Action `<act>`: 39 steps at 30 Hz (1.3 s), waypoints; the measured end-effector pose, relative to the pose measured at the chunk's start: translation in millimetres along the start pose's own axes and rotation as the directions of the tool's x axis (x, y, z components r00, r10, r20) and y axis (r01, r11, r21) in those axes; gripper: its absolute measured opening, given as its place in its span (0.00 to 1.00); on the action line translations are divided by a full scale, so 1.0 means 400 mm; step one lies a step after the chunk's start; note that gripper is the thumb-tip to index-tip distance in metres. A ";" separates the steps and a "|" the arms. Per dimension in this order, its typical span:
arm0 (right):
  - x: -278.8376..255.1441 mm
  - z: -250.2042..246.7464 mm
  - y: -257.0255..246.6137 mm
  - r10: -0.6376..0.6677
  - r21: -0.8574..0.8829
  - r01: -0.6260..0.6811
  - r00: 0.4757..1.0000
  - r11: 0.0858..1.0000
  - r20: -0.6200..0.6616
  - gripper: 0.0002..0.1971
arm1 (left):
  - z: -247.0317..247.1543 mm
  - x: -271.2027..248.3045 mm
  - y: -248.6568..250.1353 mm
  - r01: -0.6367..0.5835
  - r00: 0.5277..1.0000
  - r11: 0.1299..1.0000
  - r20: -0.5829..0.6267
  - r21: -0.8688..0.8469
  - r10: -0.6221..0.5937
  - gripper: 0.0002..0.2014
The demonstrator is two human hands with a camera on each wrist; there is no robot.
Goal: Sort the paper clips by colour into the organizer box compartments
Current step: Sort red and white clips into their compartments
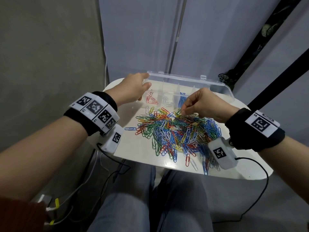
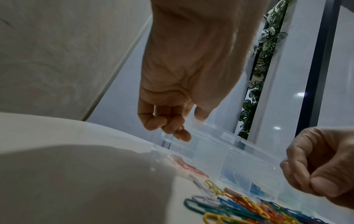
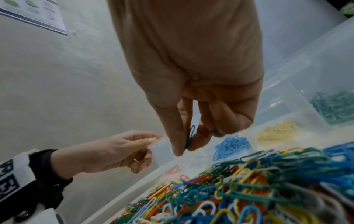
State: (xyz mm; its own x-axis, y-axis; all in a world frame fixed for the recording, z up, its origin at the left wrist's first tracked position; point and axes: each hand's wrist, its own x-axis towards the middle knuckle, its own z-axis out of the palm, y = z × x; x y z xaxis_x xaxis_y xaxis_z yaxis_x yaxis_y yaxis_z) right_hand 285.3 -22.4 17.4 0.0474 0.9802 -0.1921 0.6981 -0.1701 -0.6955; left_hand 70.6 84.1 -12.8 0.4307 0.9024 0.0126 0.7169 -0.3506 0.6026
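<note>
step: picking one clip from pile | right hand point(image 3: 193, 106) is pinching a dark blue paper clip point(image 3: 190, 137) just above the mixed pile point(image 1: 177, 131) | left hand point(image 1: 133, 91) is gripping the organizer box point(image 1: 215, 88) corner | next: likely carrying it to the blue compartment point(image 3: 232, 145)

A white round bench point(image 1: 250, 171) stands on a grey floor. Behind it rise pale wall panels point(image 1: 209, 39); left hangs a grey curtain point(image 1: 50, 47); right, a leafy plant point(image 2: 266, 50).
</note>
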 end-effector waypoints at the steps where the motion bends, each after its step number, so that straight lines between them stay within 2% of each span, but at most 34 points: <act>1: 0.003 0.001 0.000 0.012 -0.001 -0.012 1.000 1.000 -0.003 0.05 | 0.000 0.000 0.000 0.001 1.000 1.000 0.001 -0.001 -0.001 0.24; 7: 0.018 0.044 -0.008 0.015 -0.119 -0.013 1.000 0.993 0.018 0.08 | -0.001 -0.001 -0.001 0.003 1.000 1.000 0.005 -0.006 -0.003 0.24; 13: 0.032 0.068 -0.012 -0.003 -0.265 0.013 0.999 0.964 0.039 0.04 | -0.001 -0.002 0.000 0.003 1.000 1.000 0.009 0.003 -0.003 0.24; 16: 0.024 0.053 -0.016 0.008 -0.218 0.002 0.999 0.976 0.045 0.03 | -0.002 -0.002 0.000 0.000 1.000 1.000 0.008 0.009 0.000 0.24; 19: 0.006 0.023 -0.024 0.005 -0.045 -0.003 1.000 0.999 0.031 0.02 | -0.003 -0.003 0.001 -0.006 1.000 1.000 0.003 0.016 0.006 0.24; 21: 0.001 -0.006 -0.036 0.000 0.088 0.002 1.000 0.996 -0.014 0.02 | -0.003 -0.004 0.001 -0.009 1.000 1.000 0.000 0.015 0.009 0.24; 23: 0.009 -0.037 -0.047 0.003 0.140 0.014 0.993 0.990 -0.120 0.03 | -0.002 -0.004 0.000 -0.008 1.000 1.000 -0.002 0.015 0.008 0.24; 27: 0.049 -0.083 -0.052 0.022 0.142 0.024 0.949 0.990 -0.315 0.08 | -0.001 -0.003 0.002 -0.002 1.000 1.000 -0.002 0.019 0.002 0.24; 31: 0.081 -0.077 -0.043 0.045 0.096 -0.013 0.937 0.995 -0.347 0.09 | -0.004 -0.004 0.003 -0.006 1.000 1.000 0.000 0.022 0.006 0.24; 33: 0.077 -0.064 -0.047 -0.052 0.040 0.072 0.927 0.997 -0.371 0.08 | -0.004 -0.003 0.002 -0.007 1.000 1.000 0.000 0.023 0.007 0.24; 34: 0.069 -0.054 -0.055 -0.128 -0.015 0.131 0.931 0.991 -0.341 0.07 | -0.004 -0.002 0.001 -0.007 1.000 1.000 -0.001 0.023 0.007 0.24; 36: 0.043 -0.028 -0.078 -0.263 -0.149 0.242 0.953 0.959 -0.150 0.05 | -0.002 -0.001 0.000 -0.001 1.000 1.000 0.001 0.024 0.001 0.24; 37: 0.031 -0.012 -0.086 -0.296 -0.231 0.283 0.955 0.931 -0.022 0.05 | -0.002 0.000 0.000 0.002 1.000 1.000 0.000 0.024 -0.002 0.24; 39: 0.020 0.019 -0.086 -0.270 -0.386 0.320 0.946 0.865 0.180 0.08 | -0.001 0.000 -0.001 0.002 1.000 1.000 0.000 0.025 -0.002 0.24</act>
State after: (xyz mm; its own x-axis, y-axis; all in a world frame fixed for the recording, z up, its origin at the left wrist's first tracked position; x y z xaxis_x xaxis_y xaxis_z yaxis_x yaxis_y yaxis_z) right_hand 256.0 -9.7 34.5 -0.2724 0.9548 -0.1188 0.8947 0.2060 -0.3964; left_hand 70.1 84.2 -12.6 0.4290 0.9032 0.0110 0.7312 -0.3544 0.5828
